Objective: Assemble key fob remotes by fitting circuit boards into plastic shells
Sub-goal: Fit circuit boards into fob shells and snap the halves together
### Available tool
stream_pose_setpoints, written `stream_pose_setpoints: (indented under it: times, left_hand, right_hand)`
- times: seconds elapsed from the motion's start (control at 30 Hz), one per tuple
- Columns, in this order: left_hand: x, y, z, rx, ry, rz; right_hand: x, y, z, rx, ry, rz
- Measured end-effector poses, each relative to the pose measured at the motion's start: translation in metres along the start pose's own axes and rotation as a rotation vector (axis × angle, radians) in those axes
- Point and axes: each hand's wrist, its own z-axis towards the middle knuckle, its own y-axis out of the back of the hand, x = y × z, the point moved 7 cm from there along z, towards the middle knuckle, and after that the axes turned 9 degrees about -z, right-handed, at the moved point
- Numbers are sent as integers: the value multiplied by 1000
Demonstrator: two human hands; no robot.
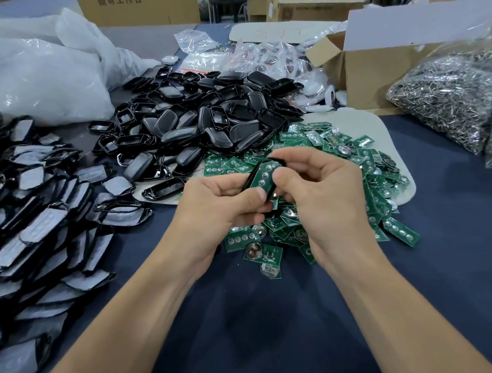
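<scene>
Left grip pinches the shell by its rim above the board pile; right grip curls round it, thumb pressing the board inside. Light, stiff, likely brittle: hold edges, press evenly

Bare blue cloth nearside; shell heap beyond

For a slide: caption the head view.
Left hand and right hand hold a green circuit board in a black shell above a pile of boards, near a heap of shells.
</scene>
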Motion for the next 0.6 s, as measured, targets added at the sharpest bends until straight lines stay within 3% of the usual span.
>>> stream_pose_setpoints:
  times: [0.1, 0.27, 0.5, 0.6]
  left_hand:
    - [0, 2, 1, -53, -22, -18]
    - [-1, 2, 0, -85, -80, 8]
    - [1, -1, -1, -98, -124, 15]
    - [3, -3, -2, -93, -129, 12]
  right_hand:
    - [16, 7, -8, -124, 197, -346]
    - [37, 2, -22, -235, 474, -558]
    - [37, -1, -22, -230, 451, -633]
    - [29, 4, -16, -202, 316, -508]
